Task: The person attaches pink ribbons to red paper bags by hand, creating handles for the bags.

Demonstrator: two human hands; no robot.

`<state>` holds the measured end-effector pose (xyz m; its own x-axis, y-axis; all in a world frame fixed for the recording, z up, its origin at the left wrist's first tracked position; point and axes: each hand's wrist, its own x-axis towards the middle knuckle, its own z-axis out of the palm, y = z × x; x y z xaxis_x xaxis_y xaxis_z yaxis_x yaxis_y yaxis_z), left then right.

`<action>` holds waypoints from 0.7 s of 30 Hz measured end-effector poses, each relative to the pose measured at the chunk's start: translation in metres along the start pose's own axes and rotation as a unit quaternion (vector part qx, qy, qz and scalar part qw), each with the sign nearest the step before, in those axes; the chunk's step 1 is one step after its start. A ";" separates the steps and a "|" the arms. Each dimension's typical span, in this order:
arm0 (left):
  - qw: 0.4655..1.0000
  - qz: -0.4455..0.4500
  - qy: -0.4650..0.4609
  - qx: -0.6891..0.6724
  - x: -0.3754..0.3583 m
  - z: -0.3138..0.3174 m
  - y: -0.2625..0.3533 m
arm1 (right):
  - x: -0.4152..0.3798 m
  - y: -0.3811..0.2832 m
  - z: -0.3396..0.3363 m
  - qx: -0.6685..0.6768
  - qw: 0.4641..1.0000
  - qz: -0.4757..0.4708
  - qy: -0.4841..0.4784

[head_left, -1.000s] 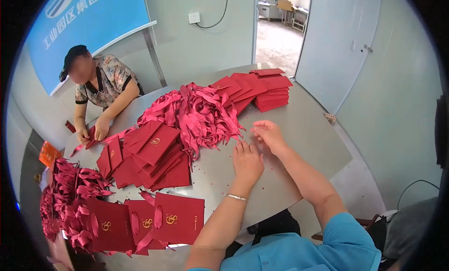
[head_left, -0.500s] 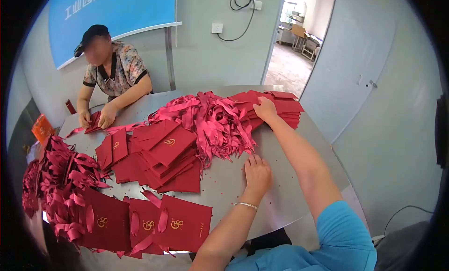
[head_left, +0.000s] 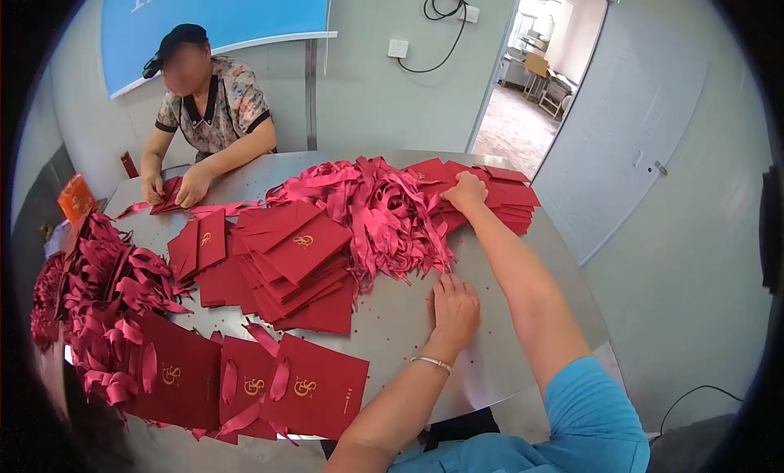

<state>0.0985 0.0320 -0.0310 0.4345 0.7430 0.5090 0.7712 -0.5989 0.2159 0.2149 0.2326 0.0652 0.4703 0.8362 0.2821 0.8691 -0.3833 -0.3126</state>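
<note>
From my feed, far left, a heap of ribbon-tied red cards [head_left: 90,310] spills along the edge of the grey table [head_left: 523,310]. Beside it, at the near edge, three finished red folders [head_left: 261,387] with gold emblems lie overlapped, each with a ribbon looped through. Behind them a co-worker in a patterned shirt [head_left: 214,105] sits at the far side, both of that person's hands [head_left: 173,187] pressing on a red piece on the tabletop. Toward the middle, a fanned stack of red covers [head_left: 290,265] rests against a big tangle of pink ribbons [head_left: 371,211].

My left hand [head_left: 455,307] lies flat and relaxed on the bare table just right of the ribbon tangle, palm down, fingers spread, holding nothing. My right hand [head_left: 465,193] is stretched across to the far pile of red envelopes [head_left: 510,197] by the doorway side, fingers curled onto the pile's near edge; I cannot tell whether it actually grips one.
</note>
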 end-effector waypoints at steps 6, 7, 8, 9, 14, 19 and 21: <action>1.000 0.002 -0.002 0.008 0.000 -0.002 0.001 | 0.001 0.000 -0.011 0.013 0.999 0.020 -0.032; 1.000 0.007 0.002 0.012 0.000 -0.002 0.000 | 0.012 0.008 -0.003 0.036 0.997 0.020 -0.063; 1.000 0.013 0.006 0.016 -0.001 -0.003 0.000 | 0.022 0.017 0.005 0.059 0.994 0.020 -0.093; 1.000 0.013 0.008 0.016 -0.001 -0.002 0.001 | 0.033 0.028 0.019 0.059 0.994 0.019 -0.092; 1.000 0.007 -0.002 0.019 0.000 -0.002 0.000 | 0.049 0.043 0.042 0.304 0.949 -0.037 -0.070; 1.000 0.006 -0.005 0.005 -0.001 -0.003 0.000 | 0.023 0.036 0.002 0.384 0.920 -0.046 0.066; 1.000 0.011 -0.004 0.003 -0.002 -0.006 0.000 | 0.003 0.037 -0.023 0.387 0.915 -0.062 0.096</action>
<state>0.0947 0.0290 -0.0267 0.4549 0.7317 0.5077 0.7642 -0.6134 0.1992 0.2522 0.2118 0.0754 0.4580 0.7411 0.4908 0.5834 0.1660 -0.7951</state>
